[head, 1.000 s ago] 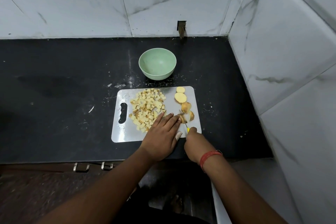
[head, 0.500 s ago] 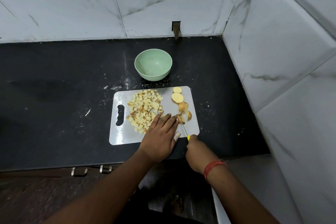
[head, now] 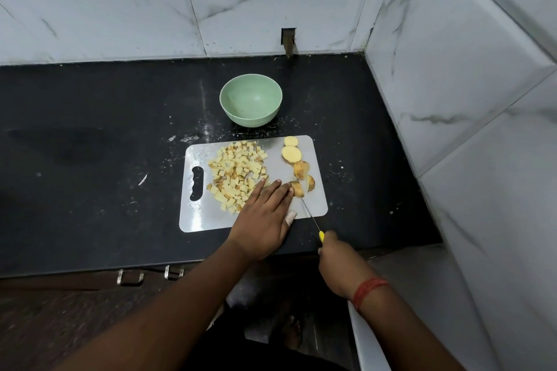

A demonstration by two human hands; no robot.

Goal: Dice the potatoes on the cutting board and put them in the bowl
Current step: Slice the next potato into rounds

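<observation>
A black surface [head: 90,135] meets marble-tiled walls [head: 452,84] in a corner, where an empty green bowl [head: 250,99] stands behind the cutting board [head: 316,205] carrying diced potato [head: 236,172] and slices [head: 291,154], the left hand [head: 265,220] flat with fingers straight, the right hand [head: 337,259] with its grip around a knife [head: 310,215].
</observation>
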